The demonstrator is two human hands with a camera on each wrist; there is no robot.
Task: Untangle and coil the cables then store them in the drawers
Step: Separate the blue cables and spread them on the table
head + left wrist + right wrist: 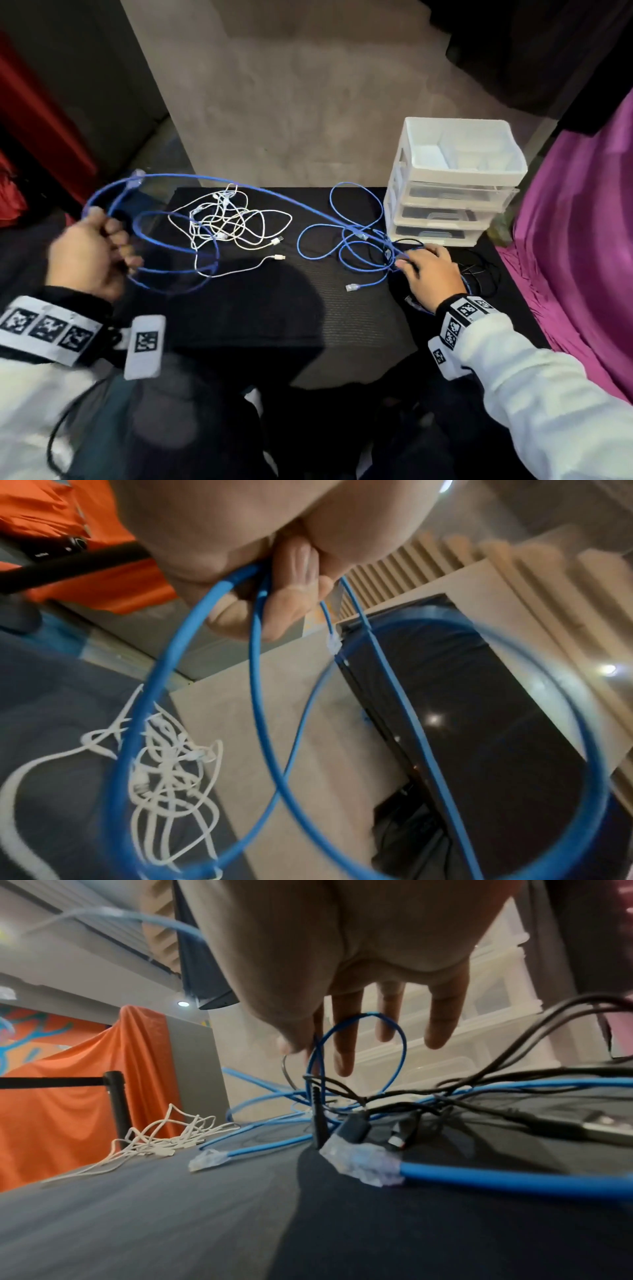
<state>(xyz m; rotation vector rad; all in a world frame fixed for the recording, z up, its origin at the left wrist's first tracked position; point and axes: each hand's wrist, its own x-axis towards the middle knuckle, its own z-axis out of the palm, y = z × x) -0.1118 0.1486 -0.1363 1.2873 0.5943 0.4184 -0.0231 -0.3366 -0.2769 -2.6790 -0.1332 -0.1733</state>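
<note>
Blue network cable loops sit clamped in my left hand, mid-coiling; my right hand, fingers spread, must free its tangled remainder from thin black cables.

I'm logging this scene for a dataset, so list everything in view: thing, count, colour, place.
blue cable: one at least, blue; coiled loops in the left hand, a strand running across to the tangle by the right hand.
white cables: count unclear, white; tangled mid-mat.
black cables: count unclear, black; right of the right hand.
drawer unit: one, white and clear; far right of the mat, top tray open.
mat: one, black; under everything.
purple cloth: one; right edge.
left hand: fingers curled round the blue coils.
right hand: fingers spread over the blue and black tangle.
</note>
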